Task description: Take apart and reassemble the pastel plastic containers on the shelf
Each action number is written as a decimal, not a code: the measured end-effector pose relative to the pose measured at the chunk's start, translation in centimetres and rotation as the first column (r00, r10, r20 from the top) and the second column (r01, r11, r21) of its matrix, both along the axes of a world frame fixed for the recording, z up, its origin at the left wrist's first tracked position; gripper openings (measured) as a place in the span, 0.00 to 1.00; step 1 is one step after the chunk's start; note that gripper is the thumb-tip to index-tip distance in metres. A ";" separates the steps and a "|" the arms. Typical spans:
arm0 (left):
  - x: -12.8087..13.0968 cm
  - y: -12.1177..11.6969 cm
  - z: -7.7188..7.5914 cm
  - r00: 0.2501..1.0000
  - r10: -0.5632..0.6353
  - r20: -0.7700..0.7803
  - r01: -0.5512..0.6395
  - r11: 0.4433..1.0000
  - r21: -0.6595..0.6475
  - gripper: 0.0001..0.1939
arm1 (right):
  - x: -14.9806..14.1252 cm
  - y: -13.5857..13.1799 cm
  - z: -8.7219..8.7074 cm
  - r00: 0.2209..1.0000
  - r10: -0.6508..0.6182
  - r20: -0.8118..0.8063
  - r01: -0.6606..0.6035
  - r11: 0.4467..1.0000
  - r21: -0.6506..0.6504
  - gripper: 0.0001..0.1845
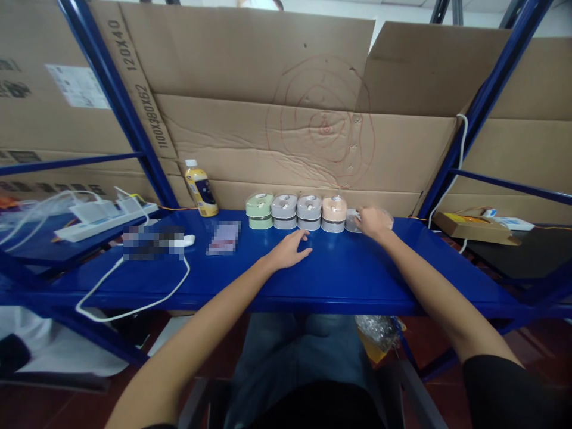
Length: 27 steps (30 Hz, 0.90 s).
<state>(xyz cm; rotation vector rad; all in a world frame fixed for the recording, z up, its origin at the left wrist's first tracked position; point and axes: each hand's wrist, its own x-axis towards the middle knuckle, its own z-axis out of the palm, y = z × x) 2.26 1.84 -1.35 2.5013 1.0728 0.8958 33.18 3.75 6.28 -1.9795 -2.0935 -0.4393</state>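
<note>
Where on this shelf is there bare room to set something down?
Bare blue shelf lies right of the right hand, and between the blurred packet and left hand. Crowded: the back edge, along the row of round containers, and the left end by the cable.

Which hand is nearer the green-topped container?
Left hand. It lies in front of the green-topped container and to its right, not touching it. The right hand is farther right, beyond the peach-topped container.
</note>
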 end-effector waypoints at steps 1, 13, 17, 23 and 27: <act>0.0 0.0 0.0 1.000 0.002 -0.007 -0.002 1.000 0.000 0.25 | -0.9 -0.1 0.1 0.999 0.012 -0.035 -0.010 0.999 0.047 0.25; 0.1 -0.1 0.1 1.000 0.006 -0.022 -0.005 1.000 0.022 0.23 | -10.2 4.0 -0.5 0.935 -0.171 -0.310 0.212 0.972 0.104 0.41; 0.0 -0.1 0.0 1.000 0.004 -0.006 -0.004 1.000 0.021 0.23 | -8.9 3.8 -0.2 0.931 -0.138 -0.337 0.183 0.977 0.105 0.37; 0.1 0.0 0.3 0.979 0.030 0.204 -0.020 0.998 -0.053 0.27 | -4.8 0.9 1.3 0.878 0.069 -0.474 0.058 0.967 0.248 0.40; -0.2 0.7 0.6 0.876 0.040 0.480 0.065 0.978 -0.200 0.37 | -2.8 -1.6 0.9 0.713 0.410 -0.568 -0.338 0.912 0.234 0.37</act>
